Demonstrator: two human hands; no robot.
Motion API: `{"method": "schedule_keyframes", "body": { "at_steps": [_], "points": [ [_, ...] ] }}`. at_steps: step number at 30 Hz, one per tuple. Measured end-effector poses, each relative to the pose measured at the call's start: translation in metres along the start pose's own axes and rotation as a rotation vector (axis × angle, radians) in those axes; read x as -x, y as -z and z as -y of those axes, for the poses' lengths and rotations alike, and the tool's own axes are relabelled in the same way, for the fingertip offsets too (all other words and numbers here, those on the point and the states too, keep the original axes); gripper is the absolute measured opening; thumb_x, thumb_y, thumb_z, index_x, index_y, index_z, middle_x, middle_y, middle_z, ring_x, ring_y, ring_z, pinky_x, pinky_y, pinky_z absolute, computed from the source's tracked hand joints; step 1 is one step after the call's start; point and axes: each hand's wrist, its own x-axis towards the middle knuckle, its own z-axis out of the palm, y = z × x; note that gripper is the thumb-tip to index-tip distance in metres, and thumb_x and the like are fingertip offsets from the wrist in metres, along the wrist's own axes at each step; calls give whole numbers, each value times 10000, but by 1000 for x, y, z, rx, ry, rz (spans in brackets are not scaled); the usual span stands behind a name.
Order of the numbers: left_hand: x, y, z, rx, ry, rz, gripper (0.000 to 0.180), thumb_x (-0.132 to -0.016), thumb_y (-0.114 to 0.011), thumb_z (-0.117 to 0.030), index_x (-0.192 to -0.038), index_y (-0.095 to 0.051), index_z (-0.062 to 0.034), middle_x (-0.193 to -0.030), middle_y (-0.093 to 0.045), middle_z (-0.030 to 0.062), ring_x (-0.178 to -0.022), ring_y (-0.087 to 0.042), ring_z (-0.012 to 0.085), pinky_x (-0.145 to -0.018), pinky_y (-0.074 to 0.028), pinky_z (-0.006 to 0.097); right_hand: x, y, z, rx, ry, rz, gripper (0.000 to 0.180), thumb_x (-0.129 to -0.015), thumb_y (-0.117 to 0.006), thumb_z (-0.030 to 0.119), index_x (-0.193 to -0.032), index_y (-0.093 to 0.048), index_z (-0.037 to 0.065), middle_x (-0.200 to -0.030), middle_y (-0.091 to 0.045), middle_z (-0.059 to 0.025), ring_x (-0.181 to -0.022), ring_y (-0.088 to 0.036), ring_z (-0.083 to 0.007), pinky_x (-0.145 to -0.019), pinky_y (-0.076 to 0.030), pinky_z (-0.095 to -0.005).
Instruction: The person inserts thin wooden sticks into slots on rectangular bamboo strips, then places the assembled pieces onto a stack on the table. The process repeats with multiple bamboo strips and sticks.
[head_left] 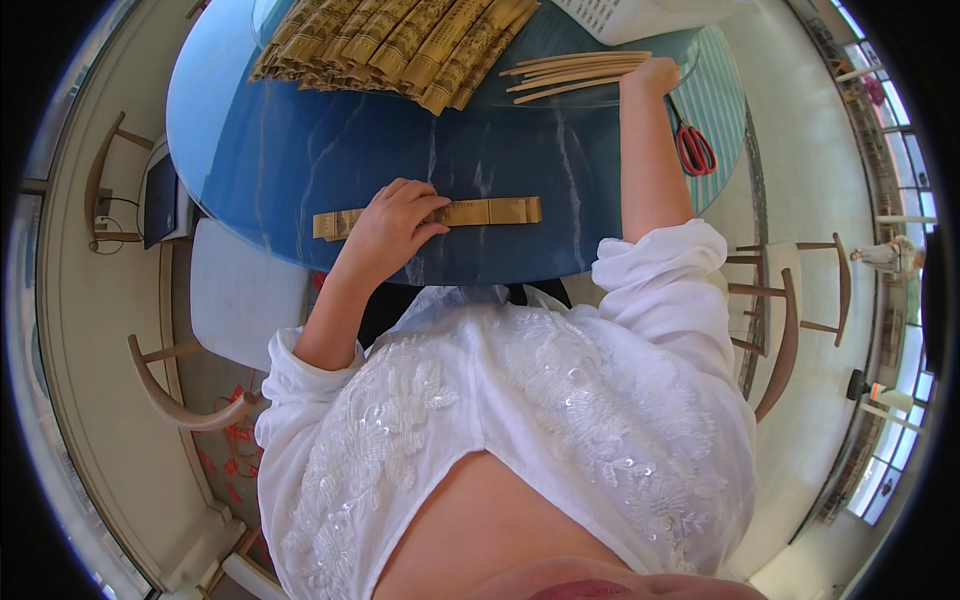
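A long, flat gold paper sleeve [490, 211] with dark print lies crosswise near the table's front edge. My left hand [395, 222] rests over its left half, thumb and fingers closed about the paper. Farther off, at the right, several slender tan wooden sticks [570, 73] lie side by side. My right hand [652, 76] reaches out to their right ends with its fingers curled in. The hand itself hides its fingertips, so what they grip does not show. A large heap of similar gold sleeves [390, 45] fills the far left.
Red-handled scissors [694, 148] lie right of my right forearm. A white box-like container [640, 18] stands behind the sticks. Everything rests on a blue, marble-patterned table [330, 150] with a rounded edge. Chairs [785, 310] stand at both sides, and a dark screen [160, 200] is at the left.
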Motion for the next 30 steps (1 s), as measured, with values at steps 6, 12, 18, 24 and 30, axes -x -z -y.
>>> {"method": "schedule_keyframes", "body": {
  "at_steps": [6,12,18,24,30],
  "points": [
    [1,1,-1,-17,10,-14,327,-813,-761,-166,-1107,-714,-30,-1128,-638,111,-1089,-583,292,-950,-488,394,-37,19,-18,-355,-22,-4,430,-1049,-310,244,-1385,-420,-3,-1364,-503,-128,-1200,-562,-251,-930,-529,-344],
    [-3,3,-9,-9,4,-52,328,-793,-775,-178,-1089,-724,-47,-1108,-634,102,-1083,-575,294,-947,-480,397,-15,34,14,-616,-137,165,312,-1068,-328,188,-1272,-462,-7,-1148,-541,-142,-954,-601,-262,-791,-568,-335],
    [-26,-29,-26,96,-184,-50,241,-809,-757,-168,-1027,-729,-70,-1061,-618,79,-1049,-569,278,-928,-477,394,28,124,42,-594,-350,701,208,-1053,-419,189,-1086,-539,22,-722,-381,-31,-618,-347,-117,-531,-328,-253],
    [-43,-44,-32,122,-165,-10,196,-824,-744,-138,-1003,-713,-63,-1050,-606,92,-1040,-568,289,-915,-484,389,81,182,38,-564,-385,487,184,-1043,-482,225,-993,-549,61,-720,-308,6,-636,-285,-112,-576,-272,-260],
    [-47,-44,-28,170,-134,25,214,-816,-757,-134,-1007,-700,-55,-1045,-601,99,-1029,-572,294,-898,-495,393,113,176,55,-333,-233,387,175,-1039,-515,260,-954,-538,109,-738,-291,20,-678,-272,-118,-639,-283,-286]
  ]
}}
